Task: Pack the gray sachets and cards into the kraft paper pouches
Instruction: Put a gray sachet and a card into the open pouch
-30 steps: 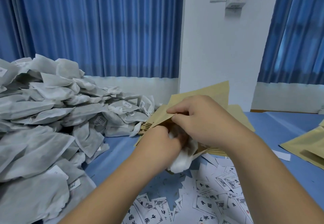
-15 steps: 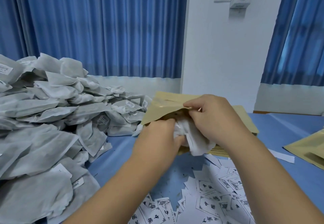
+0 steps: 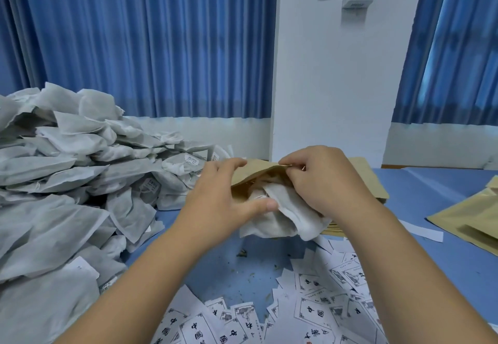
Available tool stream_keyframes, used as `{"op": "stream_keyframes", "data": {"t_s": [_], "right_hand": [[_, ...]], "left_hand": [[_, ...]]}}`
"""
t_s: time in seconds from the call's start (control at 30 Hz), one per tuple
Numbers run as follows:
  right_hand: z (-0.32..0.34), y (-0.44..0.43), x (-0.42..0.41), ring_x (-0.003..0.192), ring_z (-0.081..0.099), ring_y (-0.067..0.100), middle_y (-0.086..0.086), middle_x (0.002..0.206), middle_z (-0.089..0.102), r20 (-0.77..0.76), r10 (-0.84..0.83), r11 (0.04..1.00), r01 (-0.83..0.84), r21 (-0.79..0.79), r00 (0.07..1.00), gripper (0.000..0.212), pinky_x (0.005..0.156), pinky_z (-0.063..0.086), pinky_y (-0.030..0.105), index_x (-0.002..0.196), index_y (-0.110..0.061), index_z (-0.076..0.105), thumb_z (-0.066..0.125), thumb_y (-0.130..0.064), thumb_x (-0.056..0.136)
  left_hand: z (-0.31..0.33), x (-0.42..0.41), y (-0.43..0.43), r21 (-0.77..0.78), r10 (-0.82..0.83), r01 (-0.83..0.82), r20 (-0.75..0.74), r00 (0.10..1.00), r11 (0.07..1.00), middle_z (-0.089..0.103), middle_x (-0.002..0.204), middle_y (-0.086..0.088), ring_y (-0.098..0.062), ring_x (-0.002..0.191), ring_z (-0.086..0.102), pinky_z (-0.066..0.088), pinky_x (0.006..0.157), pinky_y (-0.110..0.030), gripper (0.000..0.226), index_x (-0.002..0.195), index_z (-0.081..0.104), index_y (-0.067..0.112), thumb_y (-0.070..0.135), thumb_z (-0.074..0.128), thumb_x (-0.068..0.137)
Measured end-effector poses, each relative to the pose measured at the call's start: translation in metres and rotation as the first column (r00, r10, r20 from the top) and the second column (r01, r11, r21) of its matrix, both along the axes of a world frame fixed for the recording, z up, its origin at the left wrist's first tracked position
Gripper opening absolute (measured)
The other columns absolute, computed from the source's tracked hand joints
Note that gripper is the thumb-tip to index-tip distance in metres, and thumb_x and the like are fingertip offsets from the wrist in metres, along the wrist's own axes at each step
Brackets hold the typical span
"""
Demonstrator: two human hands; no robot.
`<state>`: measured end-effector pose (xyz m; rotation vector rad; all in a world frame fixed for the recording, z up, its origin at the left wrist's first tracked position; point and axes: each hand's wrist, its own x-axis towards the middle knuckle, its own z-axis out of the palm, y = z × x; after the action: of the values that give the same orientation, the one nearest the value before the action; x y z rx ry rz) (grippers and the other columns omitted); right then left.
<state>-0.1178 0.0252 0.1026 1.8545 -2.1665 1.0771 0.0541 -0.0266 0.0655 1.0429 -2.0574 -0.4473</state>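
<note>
At frame centre, the left hand (image 3: 223, 195) grips the pouch (image 3: 256, 174) mouth, fingers (image 3: 232, 164) curled on its edge. The right hand (image 3: 323, 179) pinches the opposite lip, a sachet (image 3: 292, 215) half inside. Cards (image 3: 310, 310) lie lower right.

Pair of forearms, bare along the whole visible length: left forearm (image 3: 151, 271), right forearm (image 3: 401, 263). Pair of hands, also bare: left hand (image 3: 223, 195), thumbnail short, rounded, trimmed close; right hand (image 3: 320, 179), back and knuckles in view, nails mostly hidden from view.
</note>
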Motion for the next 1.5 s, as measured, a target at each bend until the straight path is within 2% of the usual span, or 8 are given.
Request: {"op": "stream_keyframes", "data": {"t_s": [0.2, 0.33, 0.5, 0.67, 0.9, 1.2, 1.33, 1.5], "right_hand": [[0.000, 0.001, 0.002, 0.097, 0.060, 0.013, -0.012, 0.108, 0.068, -0.007, 0.023, 0.998, -0.024, -0.062, 1.000, 0.027, 0.086, 0.050, 0.032, 0.102, -0.036, 0.073, 0.051, -0.022, 0.092], [0.003, 0.007, 0.008, 0.092, 0.060, 0.014, -0.013, 0.094, 0.068, -0.045, 0.070, 0.997, -0.070, -0.013, 0.997, 0.025, 0.079, 0.051, 0.032, 0.095, -0.036, 0.073, 0.053, -0.021, 0.092], [0.026, 0.034, 0.030, 0.099, 0.050, 0.005, -0.017, 0.105, 0.053, -0.195, 0.134, 0.991, -0.134, 0.011, 0.972, 0.029, 0.070, 0.034, 0.022, 0.115, -0.042, 0.062, 0.060, -0.042, 0.087], [0.025, 0.072, 0.061, 0.082, 0.051, 0.007, -0.015, 0.086, 0.049, -0.336, 0.228, 0.969, -0.179, 0.171, 0.914, 0.008, 0.062, 0.041, 0.020, 0.087, -0.044, 0.059, 0.060, -0.043, 0.079], [-0.020, 0.067, 0.047, 0.134, 0.029, 0.021, -0.008, 0.147, 0.022, -0.540, 0.115, 0.964, 0.038, 0.263, 0.834, 0.049, 0.096, 0.039, 0.036, 0.137, -0.038, 0.030, 0.051, -0.032, 0.093], [-0.023, 0.056, 0.046, 0.082, 0.059, 0.023, -0.006, 0.102, 0.049, -0.451, -0.115, 0.991, 0.134, 0.009, 0.885, 0.015, 0.061, 0.048, 0.034, 0.109, -0.030, 0.051, 0.044, -0.029, 0.095], [-0.013, 0.041, 0.061, 0.072, 0.055, 0.024, -0.002, 0.093, 0.059, -0.523, -0.201, 0.970, 0.244, 0.013, 0.828, 0.016, 0.049, 0.022, 0.029, 0.095, -0.026, 0.059, 0.043, -0.027, 0.095], [0.000, 0.022, 0.063, 0.067, 0.048, 0.020, 0.001, 0.091, 0.066, -0.505, -0.215, 0.940, 0.318, 0.126, 0.836, 0.014, 0.059, 0.036, 0.028, 0.078, -0.020, 0.054, 0.049, -0.012, 0.088]], "left_hand": [[-0.014, 0.008, -0.021, 0.063, -0.104, 0.108, -0.060, 0.993, 0.992, 0.051, 0.122, 0.009, 0.013, 0.095, 0.048, 0.032, 0.081, -0.001, 0.039, 0.130, 0.055, 0.035, 0.026, 0.060, 0.093], [-0.022, 0.005, -0.022, 0.034, -0.080, 0.088, -0.206, 0.975, 0.996, 0.061, 0.072, 0.003, -0.006, 0.067, 0.052, 0.043, 0.069, -0.016, 0.022, 0.090, 0.071, 0.030, 0.021, 0.053, 0.098], [-0.020, 0.003, -0.021, 0.028, -0.045, 0.055, -0.281, 0.959, 0.998, 0.066, 0.071, 0.007, -0.018, 0.073, 0.064, 0.057, 0.069, -0.046, 0.023, 0.092, 0.064, 0.051, 0.031, 0.052, 0.096], [-0.014, -0.004, -0.011, 0.042, -0.110, 0.136, -0.377, 0.920, 0.990, 0.066, 0.069, 0.015, -0.017, 0.077, 0.064, 0.057, 0.075, -0.049, 0.030, 0.091, 0.067, 0.047, 0.021, 0.052, 0.097], [-0.008, -0.011, 0.007, -0.044, -0.224, 0.231, -0.474, 0.852, 0.972, 0.070, 0.086, 0.028, 0.006, 0.084, 0.063, 0.051, 0.082, -0.024, 0.046, 0.085, 0.068, 0.053, 0.013, 0.051, 0.097], [-0.004, -0.022, 0.022, -0.032, -0.334, 0.387, -0.577, 0.746, 0.921, 0.072, 0.098, 0.020, -0.008, 0.100, 0.066, 0.053, 0.087, -0.037, 0.045, 0.092, 0.071, 0.054, 0.015, 0.048, 0.097], [-0.004, -0.024, 0.025, -0.069, -0.324, 0.344, -0.549, 0.770, 0.936, 0.069, 0.075, 0.021, 0.001, 0.073, 0.060, 0.050, 0.077, -0.025, 0.044, 0.088, 0.071, 0.049, 0.011, 0.051, 0.097], [0.003, -0.026, 0.035, -0.092, -0.324, 0.335, -0.581, 0.747, 0.938, 0.070, 0.097, 0.029, 0.010, 0.097, 0.061, 0.042, 0.086, -0.009, 0.039, 0.093, 0.070, 0.046, 0.012, 0.051, 0.098]]}}
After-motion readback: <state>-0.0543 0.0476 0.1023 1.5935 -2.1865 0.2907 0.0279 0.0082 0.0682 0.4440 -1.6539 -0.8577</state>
